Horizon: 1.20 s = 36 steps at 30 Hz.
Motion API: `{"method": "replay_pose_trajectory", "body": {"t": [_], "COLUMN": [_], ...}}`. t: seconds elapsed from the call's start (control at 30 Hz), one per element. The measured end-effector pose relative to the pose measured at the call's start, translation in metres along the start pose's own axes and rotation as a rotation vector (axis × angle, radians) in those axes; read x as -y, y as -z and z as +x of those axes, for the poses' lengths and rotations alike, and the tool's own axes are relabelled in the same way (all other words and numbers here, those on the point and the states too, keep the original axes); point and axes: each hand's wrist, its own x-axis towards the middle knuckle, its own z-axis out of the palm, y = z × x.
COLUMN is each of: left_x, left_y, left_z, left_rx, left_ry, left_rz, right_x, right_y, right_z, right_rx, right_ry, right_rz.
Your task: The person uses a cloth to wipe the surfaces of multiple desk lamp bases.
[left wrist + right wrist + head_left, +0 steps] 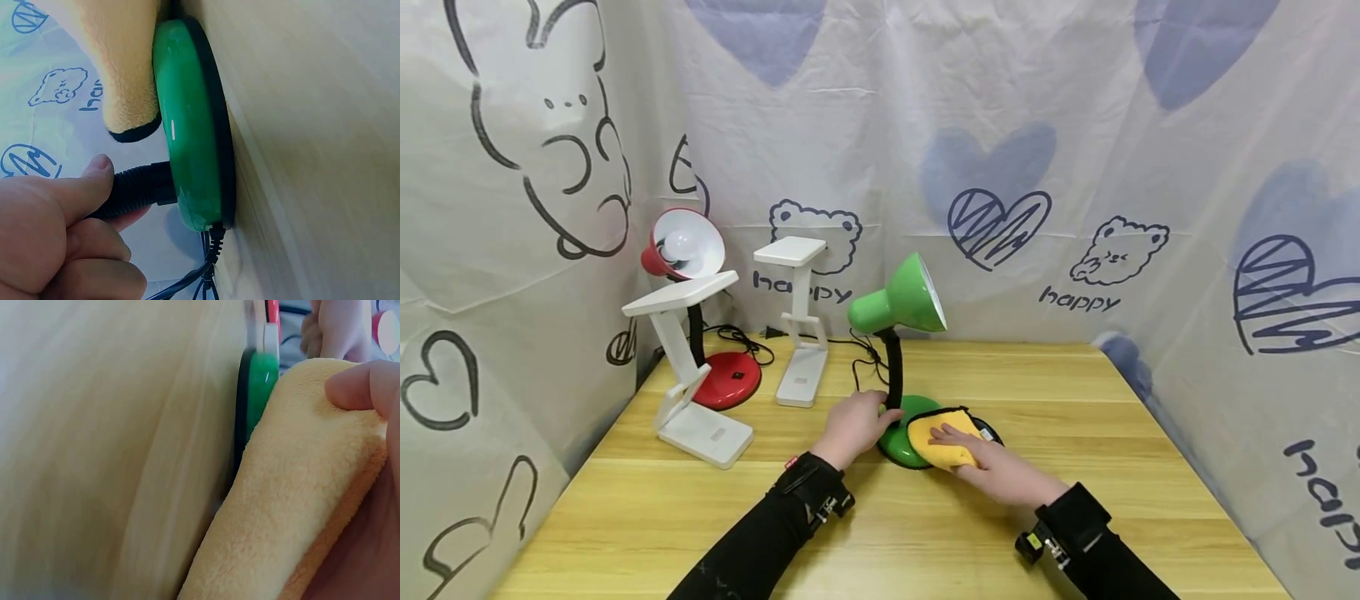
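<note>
A green desk lamp (898, 304) stands upright on the table, its shade facing right. My left hand (853, 427) grips the black flexible neck (134, 187) low down, just above the round green base (187, 119). A yellow plush cloth (951, 425) with dark edging lies over the right part of that base. My right hand (1000, 475) holds the cloth against it, fingers on top; in the right wrist view the thumb (350, 387) presses into the folded fabric. The cloth hides part of the base, and the other right fingers are mostly out of sight there.
Left of the green lamp stand a red lamp (730, 381) and two white folding lamps, one nearer (707, 433) and one farther back (802, 375). Black cords (868, 354) lie coiled near the table's back edge. Printed white curtains (895, 150) enclose the wooden table (1075, 383).
</note>
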Motion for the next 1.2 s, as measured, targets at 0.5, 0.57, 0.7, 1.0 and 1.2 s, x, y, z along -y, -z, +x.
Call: {"method": "replay_pose_trajectory", "body": {"t": [0.5, 0.57, 0.7, 1.0, 1.2], "left_x": [0.000, 0.000, 0.001, 0.003, 0.002], "left_y": [0.002, 0.002, -0.001, -0.004, -0.005], "left_z": [0.000, 0.001, 0.001, 0.002, 0.002], "left_rx": [0.016, 0.016, 0.009, -0.026, -0.031], "left_ry": [0.020, 0.019, 0.011, -0.028, -0.004], "left_rz": [-0.011, -0.001, 0.009, 0.007, 0.009], "right_x": [-0.011, -0.012, -0.015, -0.021, -0.024], "right_y": [0.008, 0.008, 0.009, 0.012, 0.013], "right_z": [0.048, 0.058, 0.075, 0.105, 0.108], "right_rx": [-0.066, -0.066, -0.056, -0.042, -0.053], "right_ry": [-0.103, -0.113, -0.155, -0.204, -0.179], "right_rz": [0.014, -0.001, -0.007, 0.067, 0.110]}}
